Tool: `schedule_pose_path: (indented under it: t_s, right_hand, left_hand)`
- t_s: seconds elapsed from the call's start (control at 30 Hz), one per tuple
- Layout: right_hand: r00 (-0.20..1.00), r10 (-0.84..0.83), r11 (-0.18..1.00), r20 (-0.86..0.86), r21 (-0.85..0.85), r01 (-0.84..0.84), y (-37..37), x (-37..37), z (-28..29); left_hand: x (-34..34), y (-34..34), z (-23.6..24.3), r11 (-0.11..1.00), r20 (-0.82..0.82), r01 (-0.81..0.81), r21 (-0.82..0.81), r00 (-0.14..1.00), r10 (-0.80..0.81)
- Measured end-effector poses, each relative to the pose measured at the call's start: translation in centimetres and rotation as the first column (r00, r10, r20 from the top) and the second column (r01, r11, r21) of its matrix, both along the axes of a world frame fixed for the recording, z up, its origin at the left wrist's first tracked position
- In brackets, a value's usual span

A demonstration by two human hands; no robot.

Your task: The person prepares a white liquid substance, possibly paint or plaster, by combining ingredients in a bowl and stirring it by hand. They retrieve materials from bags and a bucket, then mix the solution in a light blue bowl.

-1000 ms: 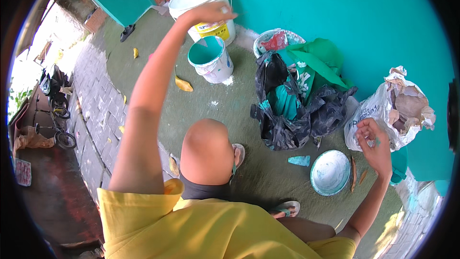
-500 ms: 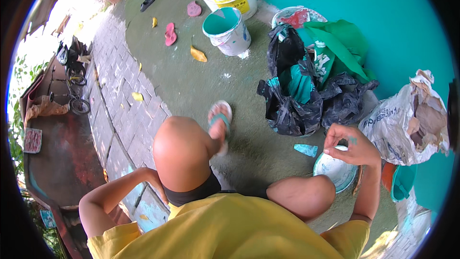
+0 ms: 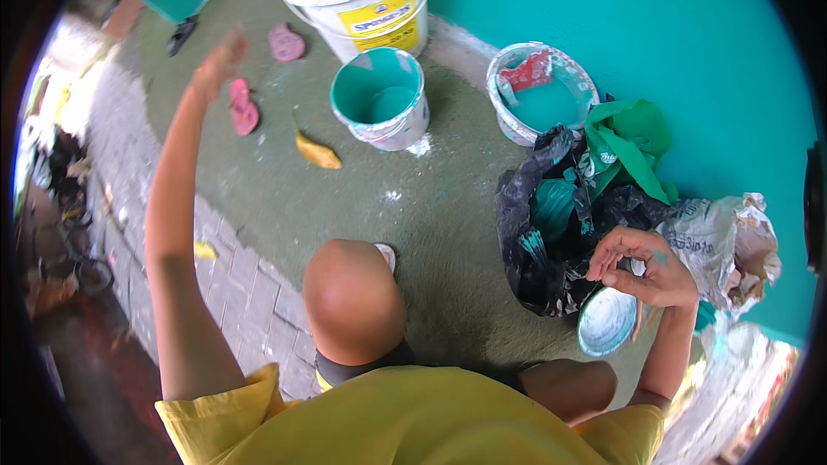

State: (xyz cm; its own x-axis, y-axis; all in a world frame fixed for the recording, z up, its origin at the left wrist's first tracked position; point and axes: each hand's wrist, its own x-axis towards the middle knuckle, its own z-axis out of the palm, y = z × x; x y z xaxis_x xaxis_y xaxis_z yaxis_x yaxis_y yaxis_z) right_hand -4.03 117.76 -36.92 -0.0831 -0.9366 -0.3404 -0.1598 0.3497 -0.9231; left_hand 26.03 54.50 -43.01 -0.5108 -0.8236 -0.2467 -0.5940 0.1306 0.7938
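Note:
My left hand (image 3: 222,56) is stretched far forward over the ground, near the pink flip-flops; motion smears its fingers. My right hand (image 3: 648,269) hangs with curled fingers, thumb close to the fingertips and nothing visible between them. A teal paint smear marks its back. Just below it is a round, shallow container (image 3: 607,322) coated with whitish-blue paint. Beside my right fingers stands a crumpled black plastic bag (image 3: 538,271), with teal-stained stuff inside. A white bucket of teal paint (image 3: 405,133) stands in front of me.
Behind it is a large white bucket with a yellow label (image 3: 379,21). A paint-smeared tub (image 3: 517,125) holds teal paint and a red piece. Green sheeting (image 3: 642,133) and a torn paper sack (image 3: 711,241) lie along the teal wall (image 3: 672,26). Pink flip-flops (image 3: 245,108) and a yellow leaf (image 3: 317,152) lie ahead.
My left hand has gone from beside my left knee to far forward. The view has shifted, bringing the buckets nearer. My right hand stays above the shallow container.

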Motion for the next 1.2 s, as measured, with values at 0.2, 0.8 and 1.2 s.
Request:
schedule_pose_path:
  t_s: [0.2,0.8,1.2]
  right_hand:
    - [0.993,-0.113,0.987,-0.044,0.114,0.117,-6.9,2.4,4.1]
    - [0.846,-0.142,0.989,-0.515,-0.031,0.147,-34.1,-1.1,7.3]
    - [-0.337,0.163,0.785,-0.928,0.328,-0.525,-61.5,-5.8,-14.6]
  left_hand:
    - [-16.5,-12.5,-2.4,0.978,-0.236,-0.168,0.124,0.952,0.193]
    - [-17.4,-6.3,-5.9,0.908,-0.611,-0.363,0.207,0.677,0.410]
    - [-16.0,0.3,-1.3,0.920,-0.525,-0.370,-0.128,0.813,0.254]
